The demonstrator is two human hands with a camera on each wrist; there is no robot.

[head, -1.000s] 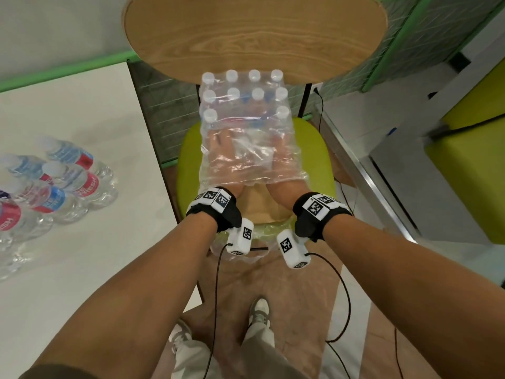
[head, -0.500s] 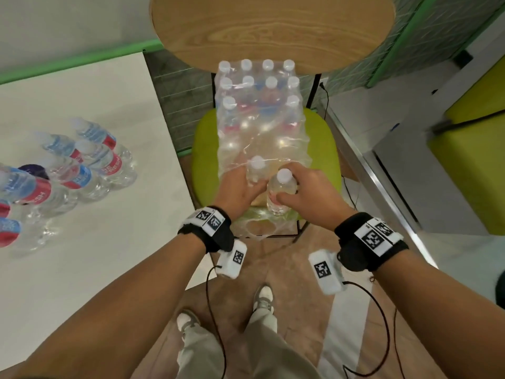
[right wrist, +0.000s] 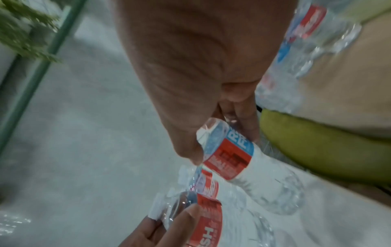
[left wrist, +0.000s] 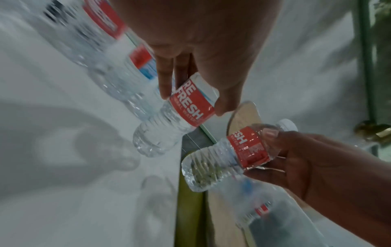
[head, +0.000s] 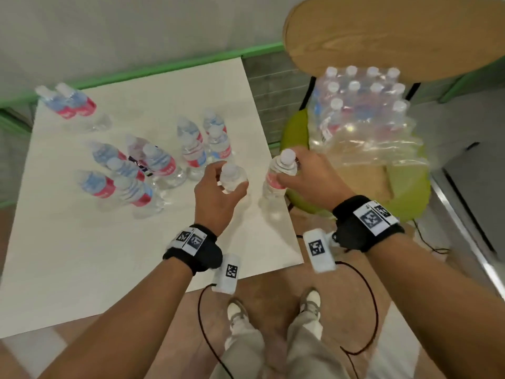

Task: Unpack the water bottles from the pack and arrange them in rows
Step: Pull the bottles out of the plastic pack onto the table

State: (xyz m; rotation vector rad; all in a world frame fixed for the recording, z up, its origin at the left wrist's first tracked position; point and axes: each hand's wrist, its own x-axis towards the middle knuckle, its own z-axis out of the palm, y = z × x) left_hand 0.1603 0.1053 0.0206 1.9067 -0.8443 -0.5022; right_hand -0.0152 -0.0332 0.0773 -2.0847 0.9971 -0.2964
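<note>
Each hand grips a small clear bottle with a red-and-blue label above the white table [head: 82, 269]: left hand [head: 216, 195] fingers curled round one bottle [head: 232, 177], right hand [head: 308, 176] wrapping another [head: 278, 176], near the pack [head: 363, 119] on the chair

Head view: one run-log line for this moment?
phase: carrying bottles to table | left hand: holds bottle | right hand: holds second bottle | pack: on chair, partly unpacked

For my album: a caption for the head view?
Both hands carry a water bottle each from the pack to the table.
</note>
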